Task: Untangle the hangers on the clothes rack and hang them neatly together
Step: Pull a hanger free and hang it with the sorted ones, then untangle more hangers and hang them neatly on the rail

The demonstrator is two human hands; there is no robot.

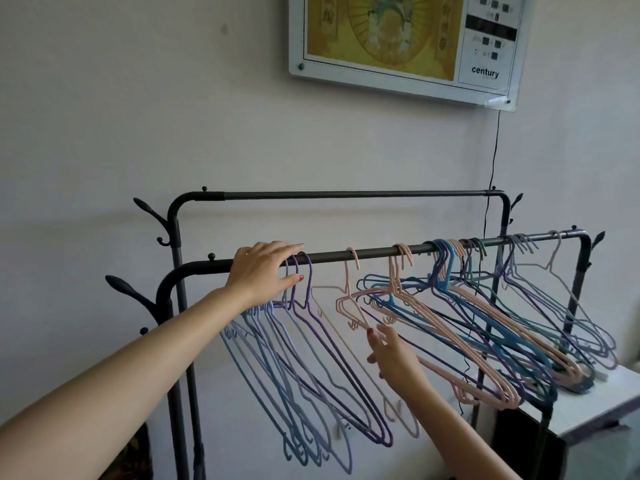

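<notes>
A black clothes rack has a near rail (367,252) carrying many thin hangers. At its left end hangs a tidy bunch of blue and purple hangers (304,368). My left hand (263,271) lies over the rail above that bunch, fingers stretched along the bar, thumb under. A lone pink hanger (348,299) hangs mid-rail. My right hand (391,358) pinches the lower arm of that pink hanger. Right of it, pink, blue, teal and purple hangers (485,327) hang crossed and overlapping.
A far rail (346,194) of the rack stands bare behind. Branch-shaped hooks (128,289) stick out at the rack's left post. A white cabinet (609,403) sits under the right end. A framed wall clock panel (405,39) hangs above, its cord (493,150) running down.
</notes>
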